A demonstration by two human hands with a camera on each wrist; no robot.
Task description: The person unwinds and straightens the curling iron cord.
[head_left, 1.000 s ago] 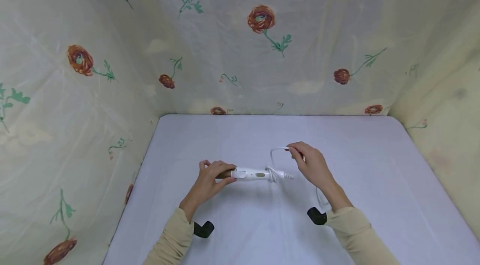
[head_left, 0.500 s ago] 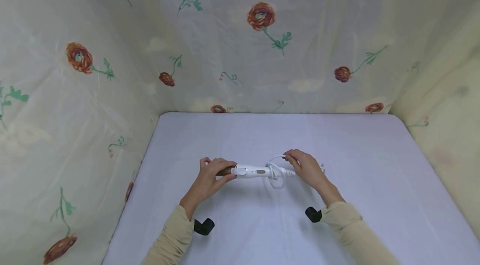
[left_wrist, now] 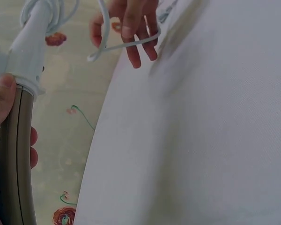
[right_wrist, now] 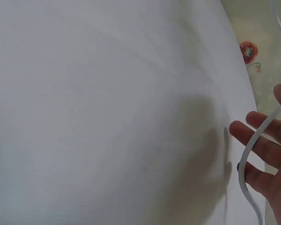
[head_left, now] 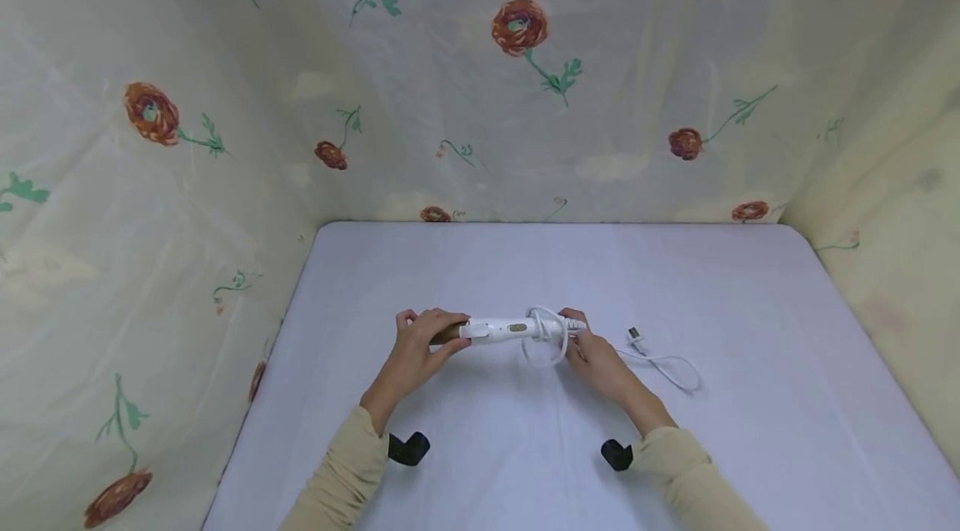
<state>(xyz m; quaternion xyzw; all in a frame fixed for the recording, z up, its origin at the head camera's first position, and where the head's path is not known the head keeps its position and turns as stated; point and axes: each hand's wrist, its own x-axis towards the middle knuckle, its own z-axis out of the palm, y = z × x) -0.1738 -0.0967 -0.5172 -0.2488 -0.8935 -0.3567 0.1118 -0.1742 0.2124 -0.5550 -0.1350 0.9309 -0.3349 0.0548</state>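
Observation:
A white curling iron (head_left: 501,329) with a bronze barrel (left_wrist: 14,150) is held level above the table. My left hand (head_left: 422,348) grips the barrel, thumb at its base in the left wrist view. White cord (head_left: 543,366) is wound loosely round the handle's right end, with a loop hanging below. My right hand (head_left: 597,358) is beside that end. In the right wrist view, its thumb lies over the cord (right_wrist: 247,161), which runs across spread fingers (right_wrist: 262,145); the index finger is partly out of frame. The plug (head_left: 634,334) lies right of this hand.
The white-covered table (head_left: 480,264) meets floral cloth walls (head_left: 600,97) at its back and sides. A loose stretch of cord trails on the table right of the right hand. Black wrist pieces (head_left: 408,448) stick out from both sleeves.
My right hand has moved down and left, bringing cord round toward the handle's end. The plug and trailing cord now show on the table. The curling iron has risen slightly in view.

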